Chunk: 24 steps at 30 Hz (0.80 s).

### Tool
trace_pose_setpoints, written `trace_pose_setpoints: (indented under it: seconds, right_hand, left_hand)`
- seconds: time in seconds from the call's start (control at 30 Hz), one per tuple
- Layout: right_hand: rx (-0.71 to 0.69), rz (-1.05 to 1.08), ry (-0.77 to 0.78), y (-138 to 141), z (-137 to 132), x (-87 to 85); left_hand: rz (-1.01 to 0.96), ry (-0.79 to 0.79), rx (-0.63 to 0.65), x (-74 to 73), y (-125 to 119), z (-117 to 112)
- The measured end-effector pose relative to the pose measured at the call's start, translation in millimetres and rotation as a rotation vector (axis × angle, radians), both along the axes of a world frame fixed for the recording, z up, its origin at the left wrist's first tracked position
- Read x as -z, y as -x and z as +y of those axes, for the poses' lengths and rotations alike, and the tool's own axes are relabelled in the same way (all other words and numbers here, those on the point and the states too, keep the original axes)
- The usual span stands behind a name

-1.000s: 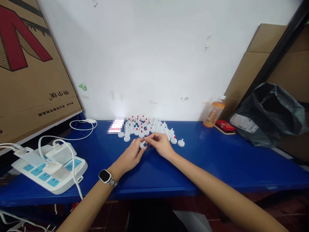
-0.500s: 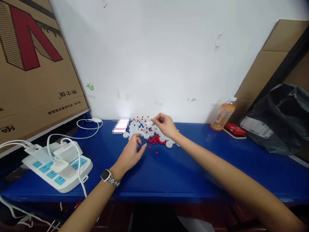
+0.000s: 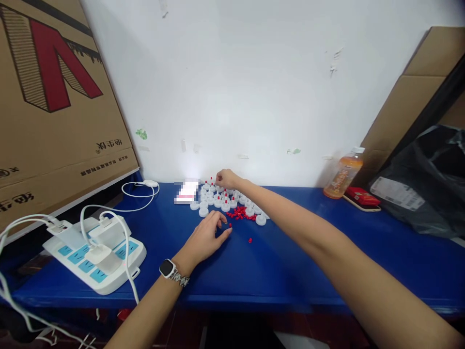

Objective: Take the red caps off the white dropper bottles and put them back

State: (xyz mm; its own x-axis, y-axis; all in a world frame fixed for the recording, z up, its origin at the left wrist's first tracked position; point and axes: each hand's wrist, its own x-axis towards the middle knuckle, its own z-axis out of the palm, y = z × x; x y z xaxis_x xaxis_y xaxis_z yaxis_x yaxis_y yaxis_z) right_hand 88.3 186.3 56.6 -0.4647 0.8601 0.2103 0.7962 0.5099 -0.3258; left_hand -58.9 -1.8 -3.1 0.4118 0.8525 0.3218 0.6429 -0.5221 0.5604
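Observation:
A cluster of white round plastic caps with nozzles covers the middle of the blue table, several of them topped with small red tips. In front of these lies a pile of loose red tips, and a single red tip sits apart, nearer the front edge. My right hand reaches to the back of the cluster, its fingers pinched together; whatever is between them is hidden. My left hand rests low in front of the caps, thumb and fingers apart, close to another loose red tip.
On the left stands a white power strip with plugs and cables, beside a large cardboard box. A brightly lit phone-like screen is left of the caps. To the right are an orange drink bottle, a red box and a black plastic bag.
My right hand has moved left, toward the back of the cap cluster. The left hand remains low before the pile, its thumb now near a loose red tip. The whole view has shifted slightly.

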Motion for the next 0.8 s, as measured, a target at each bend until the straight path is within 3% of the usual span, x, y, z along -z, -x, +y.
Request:
trace_pose_setpoints:
  seconds: [0.3, 0.5, 0.63, 0.8]
  right_hand:
    - [0.035, -0.145, -0.012, 14.4, -9.3, -5.2]
    - [0.067, -0.070, -0.108, -1.5, -31.6, -11.7]
    - [0.013, 0.173, -0.187, -31.9, -80.2, -1.0]
    - [-0.170, 0.236, -0.104, -74.9, -168.7, 18.6]
  left_hand:
    - [0.008, 0.011, -0.009, 0.9, 0.0, 0.9]
    - [-0.001, 0.005, -0.005, 2.2, -0.1, 3.8]
    - [-0.007, -0.010, 0.004, 3.5, -0.4, 5.3]
    - [-0.011, -0.020, 0.019, 6.7, -0.3, 8.0]
